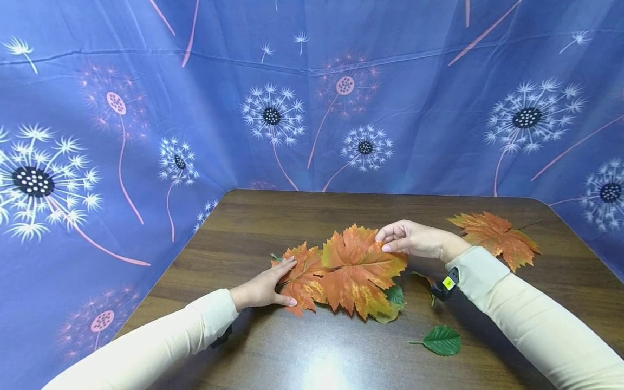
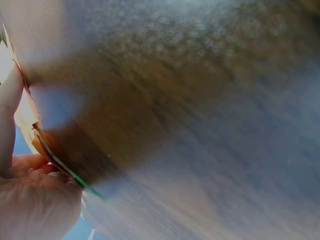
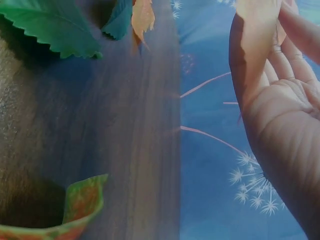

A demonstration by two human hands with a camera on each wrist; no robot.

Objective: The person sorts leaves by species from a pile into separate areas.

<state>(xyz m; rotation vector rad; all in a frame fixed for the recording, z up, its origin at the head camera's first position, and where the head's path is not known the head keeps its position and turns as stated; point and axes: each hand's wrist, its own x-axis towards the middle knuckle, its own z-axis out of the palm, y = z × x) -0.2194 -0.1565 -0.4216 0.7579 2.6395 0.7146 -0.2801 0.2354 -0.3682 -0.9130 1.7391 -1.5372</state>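
Note:
Two orange maple leaves lie overlapped in the middle of the table: a smaller left leaf (image 1: 307,279) and a larger right leaf (image 1: 353,271). My left hand (image 1: 265,284) rests on the left leaf with its fingers spread and thumb out to the near side. With thumb and fingertips my right hand (image 1: 414,238) pinches the far right edge of the larger leaf. The right wrist view shows part of that leaf (image 3: 252,45) against the fingers. Beneath it, a green leaf (image 1: 396,295) partly shows.
A loose green leaf (image 1: 442,340) lies near the front, right of centre. Another orange maple leaf (image 1: 497,235) is at the back right of the brown table (image 1: 205,271). Below the right wrist a further leaf is mostly hidden. Blue dandelion cloth (image 1: 312,108) hangs behind.

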